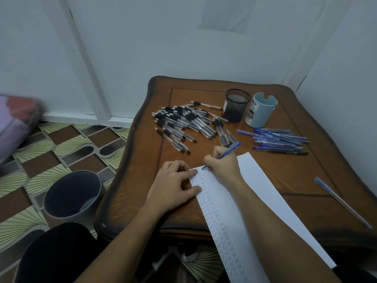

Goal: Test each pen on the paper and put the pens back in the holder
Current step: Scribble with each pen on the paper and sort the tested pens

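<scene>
While the left hand [177, 180] lies flat with its fingers straight, pressing down the left edge of the paper [257, 203], the right hand [223, 163] pinches a blue pen [225, 153] between its curled fingers, the tip touching the sheet near its far left corner. Small pen marks run in columns down the paper's left side, and the sheet hangs over the near edge of the wooden table [204, 213]. Beyond the hands lies a heap of black pens [183, 123], and to its right a smaller heap of blue pens [279, 140]. At the back of the table a black mesh holder [236, 106] stands just beside a pale blue holder [260, 110]. One more blue pen [342, 202] lies alone near the table's right edge, well apart from the rest. A dark bin [71, 196] stands on the patterned floor [36, 152] left of the table.
</scene>
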